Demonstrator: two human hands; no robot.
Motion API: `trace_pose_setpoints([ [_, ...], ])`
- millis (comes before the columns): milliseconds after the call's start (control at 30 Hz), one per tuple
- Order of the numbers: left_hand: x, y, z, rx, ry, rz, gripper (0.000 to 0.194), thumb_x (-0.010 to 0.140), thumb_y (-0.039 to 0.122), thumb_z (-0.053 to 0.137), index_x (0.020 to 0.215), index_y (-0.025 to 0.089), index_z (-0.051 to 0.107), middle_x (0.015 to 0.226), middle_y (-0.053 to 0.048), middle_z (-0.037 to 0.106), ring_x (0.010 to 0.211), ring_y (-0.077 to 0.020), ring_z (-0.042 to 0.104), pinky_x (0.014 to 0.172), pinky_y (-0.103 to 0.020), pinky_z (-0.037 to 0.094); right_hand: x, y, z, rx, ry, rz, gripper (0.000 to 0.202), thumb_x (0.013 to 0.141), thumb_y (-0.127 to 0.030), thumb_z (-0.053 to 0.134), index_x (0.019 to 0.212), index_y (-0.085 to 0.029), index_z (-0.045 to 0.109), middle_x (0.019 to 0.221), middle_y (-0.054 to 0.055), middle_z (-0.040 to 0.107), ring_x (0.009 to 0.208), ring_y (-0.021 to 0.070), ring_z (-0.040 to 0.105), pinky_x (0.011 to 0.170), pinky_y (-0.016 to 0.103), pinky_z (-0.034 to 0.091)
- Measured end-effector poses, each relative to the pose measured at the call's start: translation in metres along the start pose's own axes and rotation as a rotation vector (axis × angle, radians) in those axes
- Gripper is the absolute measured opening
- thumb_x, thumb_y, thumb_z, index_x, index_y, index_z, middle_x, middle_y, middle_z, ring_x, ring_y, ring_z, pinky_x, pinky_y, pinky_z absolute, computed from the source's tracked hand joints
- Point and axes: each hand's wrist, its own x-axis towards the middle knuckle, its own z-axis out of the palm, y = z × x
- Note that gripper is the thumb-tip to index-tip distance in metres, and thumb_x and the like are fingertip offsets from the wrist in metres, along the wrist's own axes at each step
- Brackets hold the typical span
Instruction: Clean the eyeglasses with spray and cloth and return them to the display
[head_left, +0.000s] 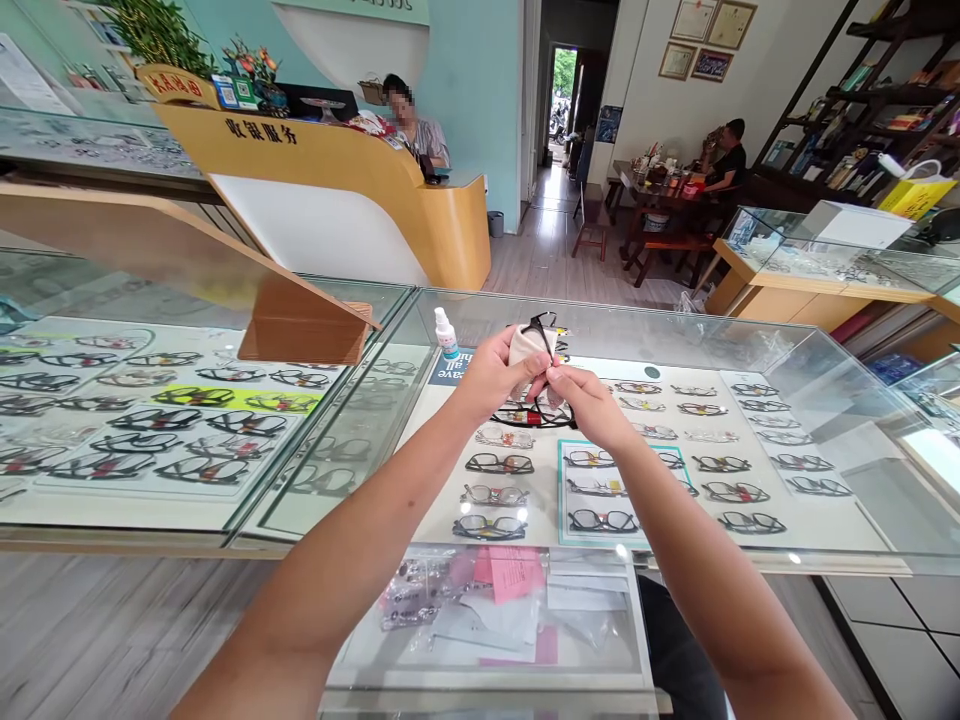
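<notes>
A pair of black-framed glasses (pixel 544 333) is held between my two hands above the glass display case (pixel 480 312). My left hand (pixel 496 372) is closed around a pale, cream-coloured cloth (pixel 525 345), which lies against the glasses. With thumb and fingers pinched, my right hand (pixel 590 402) grips a dark part of the same frame. My fingers hide some of the frame, and it partly blends with the glasses displayed below. Left of my hands, a small white spray bottle (pixel 445 335) with a teal label stands upright on the case.
Rows of glasses (pixel 501 463) lie under the glass. A slanted wooden board (pixel 300 318) stands on the left. Below the near edge is a drawer (pixel 637 640) with plastic bags and pink papers. One person sits behind the yellow counter (pixel 454 220), another at a back table (pixel 645 185).
</notes>
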Motion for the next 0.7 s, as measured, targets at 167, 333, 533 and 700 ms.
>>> trace_pose_setpoints([
  [167,-0.001,-0.005,0.009,0.015,0.174,0.055,0.054,0.083,0.066,0.091,0.086,0.019,0.064,0.062,0.002,0.065,0.042,-0.0083,0.049,0.048,-0.024,0.042,-0.001,-0.001,0.006,0.0,-0.032,0.013,0.066,0.1,-0.081,0.055,0.083,-0.022,0.079,0.087,0.004,0.071,0.076,0.019,0.052,0.08,0.035,0.048],
  [333,0.002,-0.007,0.006,-0.017,0.231,0.039,0.062,0.08,0.076,0.087,0.088,0.017,0.07,0.072,-0.002,0.07,0.057,-0.0131,0.062,0.053,-0.025,0.048,-0.001,0.0,0.003,0.025,-0.001,0.006,0.061,0.102,-0.075,0.059,0.08,-0.022,0.078,0.086,0.005,0.073,0.078,0.0199,0.052,0.08,0.035,0.048],
  [533,0.005,0.003,-0.01,-0.124,0.062,-0.104,0.054,0.074,0.059,0.1,0.083,0.018,0.067,0.064,0.004,0.058,0.055,-0.0089,0.05,0.051,-0.022,0.04,0.0,-0.002,-0.005,-0.005,0.043,0.017,0.059,0.102,-0.073,0.059,0.08,-0.022,0.08,0.085,0.006,0.074,0.075,0.02,0.048,0.08,0.036,0.048],
  [700,0.003,0.004,-0.007,-0.074,0.01,-0.085,0.055,0.069,0.046,0.105,0.1,0.016,0.073,0.084,-0.003,0.073,0.068,-0.0124,0.063,0.06,-0.023,0.047,0.0,-0.002,-0.005,0.027,0.049,0.017,0.062,0.1,-0.076,0.058,0.079,-0.022,0.079,0.084,0.007,0.073,0.077,0.0201,0.051,0.078,0.035,0.049],
])
